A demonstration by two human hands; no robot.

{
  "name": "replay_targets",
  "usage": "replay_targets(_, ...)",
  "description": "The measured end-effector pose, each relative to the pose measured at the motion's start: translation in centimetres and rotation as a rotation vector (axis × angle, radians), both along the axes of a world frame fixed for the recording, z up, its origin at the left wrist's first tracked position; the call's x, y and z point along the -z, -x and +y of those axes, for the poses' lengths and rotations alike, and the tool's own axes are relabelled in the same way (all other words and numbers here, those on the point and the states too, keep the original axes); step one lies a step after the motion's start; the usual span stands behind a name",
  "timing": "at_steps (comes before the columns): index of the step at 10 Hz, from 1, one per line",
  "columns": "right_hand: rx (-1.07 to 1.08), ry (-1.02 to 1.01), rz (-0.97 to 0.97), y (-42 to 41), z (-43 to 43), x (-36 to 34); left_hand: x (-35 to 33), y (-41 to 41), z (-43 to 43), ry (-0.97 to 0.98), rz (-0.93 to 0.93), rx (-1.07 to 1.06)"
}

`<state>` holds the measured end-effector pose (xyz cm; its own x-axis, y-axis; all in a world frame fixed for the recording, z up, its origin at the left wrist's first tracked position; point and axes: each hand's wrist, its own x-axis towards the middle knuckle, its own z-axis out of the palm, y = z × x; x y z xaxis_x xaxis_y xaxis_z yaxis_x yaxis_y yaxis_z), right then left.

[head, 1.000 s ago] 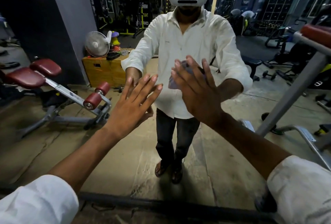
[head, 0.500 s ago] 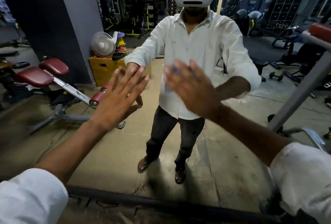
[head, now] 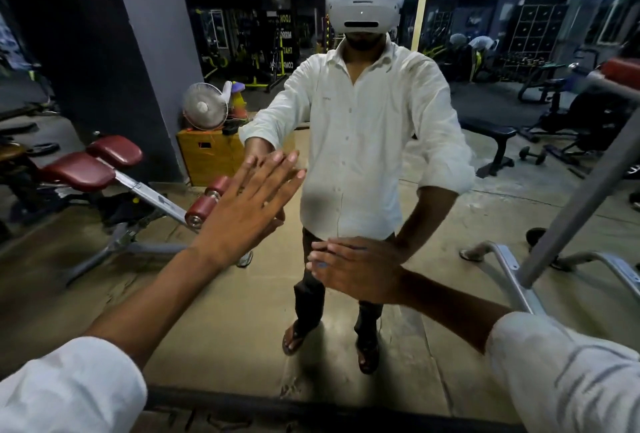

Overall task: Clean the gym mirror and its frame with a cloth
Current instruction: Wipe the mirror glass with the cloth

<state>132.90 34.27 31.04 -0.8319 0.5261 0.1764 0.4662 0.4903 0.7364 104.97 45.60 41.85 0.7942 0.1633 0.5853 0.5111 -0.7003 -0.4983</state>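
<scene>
The gym mirror (head: 104, 294) fills nearly the whole view and reflects me and the gym behind me. Its dark lower frame (head: 311, 410) runs along the bottom. My left hand (head: 249, 204) lies flat on the glass, fingers straight and spread, pointing up and right. Lower down, at the waist of my reflection, my right hand (head: 360, 270) presses flat on the glass. Only a small bluish bit of the cloth (head: 322, 264) peeks out between its fingers; the rest is hidden under the palm.
Reflected in the glass are a red padded bench (head: 86, 169) at the left, a small fan (head: 204, 110) on a yellow box (head: 211, 155), and dumbbells and machines at the right. A grey slanted metal bar (head: 581, 200) crosses the right side.
My right hand slid down the glass with the cloth, from chest height of my reflection to its waist. My left hand stays flat on the mirror.
</scene>
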Motion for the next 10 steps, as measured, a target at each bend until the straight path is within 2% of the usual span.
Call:
replay_targets(1,0.081,-0.349,0.008,1.9,0.1,-4.0,-0.2,0.8,0.8,-0.021,0.033,0.029)
replay_targets(2,0.115,-0.530,0.321,1.8,1.0,-11.2,-0.3,2.0,1.7,-0.011,-0.026,0.063)
replay_targets(3,0.179,-0.574,0.493,3.0,1.1,-11.4,0.3,3.2,3.0,0.009,-0.095,0.066)
replay_targets(4,0.294,-0.483,0.465,5.1,1.6,-5.0,1.3,3.8,3.6,0.015,-0.105,0.065)
replay_targets(5,0.335,-0.235,0.273,7.0,1.4,2.9,1.9,3.7,4.0,0.001,-0.114,0.063)
replay_targets(6,0.214,-0.183,-0.037,8.0,2.3,5.6,1.7,4.2,4.3,-0.017,-0.074,0.078)
replay_targets(7,0.157,-0.268,0.088,8.7,4.2,-0.4,1.4,5.6,5.4,-0.034,-0.040,0.098)
replay_targets(8,0.249,-0.335,0.510,9.6,5.7,-8.5,1.7,7.1,6.1,0.001,-0.108,0.061)
replay_targets(9,0.194,-0.505,0.585,11.0,7.0,-10.7,2.4,8.4,6.4,0.032,-0.180,0.014)
replay_targets(10,0.253,-0.461,0.642,12.8,7.0,-5.6,3.2,9.0,6.6,0.010,-0.180,0.005)
